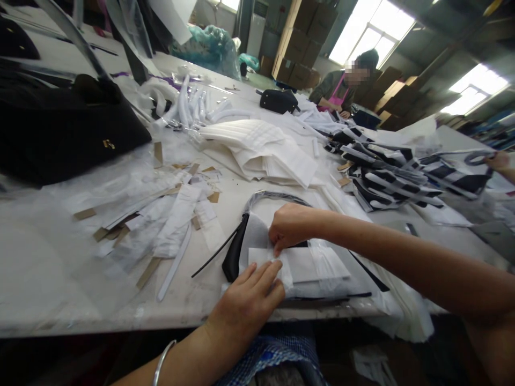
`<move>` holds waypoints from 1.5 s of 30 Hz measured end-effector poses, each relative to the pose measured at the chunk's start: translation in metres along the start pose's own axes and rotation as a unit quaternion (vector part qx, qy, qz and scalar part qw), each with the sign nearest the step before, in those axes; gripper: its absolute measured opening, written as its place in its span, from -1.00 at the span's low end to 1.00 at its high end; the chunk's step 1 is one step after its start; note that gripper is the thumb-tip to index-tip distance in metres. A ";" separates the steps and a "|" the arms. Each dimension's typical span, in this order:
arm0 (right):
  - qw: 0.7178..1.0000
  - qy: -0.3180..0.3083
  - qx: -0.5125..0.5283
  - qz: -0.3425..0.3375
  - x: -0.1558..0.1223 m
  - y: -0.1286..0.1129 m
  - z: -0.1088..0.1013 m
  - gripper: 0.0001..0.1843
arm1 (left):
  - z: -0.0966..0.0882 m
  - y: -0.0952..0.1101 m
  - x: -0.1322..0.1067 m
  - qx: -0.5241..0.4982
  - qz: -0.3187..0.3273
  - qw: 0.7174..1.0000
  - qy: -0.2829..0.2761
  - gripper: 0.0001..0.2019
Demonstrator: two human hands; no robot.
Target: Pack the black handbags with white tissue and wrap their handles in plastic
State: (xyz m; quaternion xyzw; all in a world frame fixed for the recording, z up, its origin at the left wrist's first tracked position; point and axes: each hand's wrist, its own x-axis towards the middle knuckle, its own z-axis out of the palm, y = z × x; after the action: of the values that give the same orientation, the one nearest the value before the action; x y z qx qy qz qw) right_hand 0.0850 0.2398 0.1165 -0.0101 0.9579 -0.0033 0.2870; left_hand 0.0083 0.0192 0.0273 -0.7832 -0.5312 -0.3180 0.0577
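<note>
A black handbag (232, 257) lies at the table's front edge, its handle (277, 195) wrapped in clear film. White tissue covers most of its front, with a folded white paper packet (317, 264) on top. My left hand (255, 292) rests on the packet's left end, fingers stretched out and its thumb apart. Right above it, my right hand (292, 225) is closed with its fingers curled down at the packet's upper left edge. What it pinches is hidden beneath the fingers. A thin black strap (215, 250) sticks out to the left of the bag.
Paper and cardboard scraps (173, 214) litter the left side, near another black bag (68, 128). White sheets (257, 145) lie behind my work. Black-and-white wrapped pieces (396, 177) are heaped at the right. A co-worker (350, 80) stands across the table; another person's hand (501, 161) shows at the right edge.
</note>
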 end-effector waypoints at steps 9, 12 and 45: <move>0.999 -0.046 -0.016 0.002 0.013 0.001 -0.008 -0.60 | 0.009 0.001 0.002 0.032 0.004 0.999 0.005 -0.77; 0.998 -0.053 -0.011 0.012 0.015 0.000 -0.013 -0.58 | 0.012 0.002 0.000 0.042 -0.001 0.999 0.011 -0.75; 0.832 0.094 0.534 0.115 -0.022 0.028 0.068 -0.29 | 0.007 0.002 -0.004 0.005 -0.014 1.000 -0.020 -0.75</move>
State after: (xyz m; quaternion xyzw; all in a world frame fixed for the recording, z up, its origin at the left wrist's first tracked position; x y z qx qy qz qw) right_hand 0.1410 0.2681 0.0713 0.2549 0.8237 -0.4824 0.1546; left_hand 0.0122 0.0184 0.0197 -0.7815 -0.5448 -0.3005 0.0464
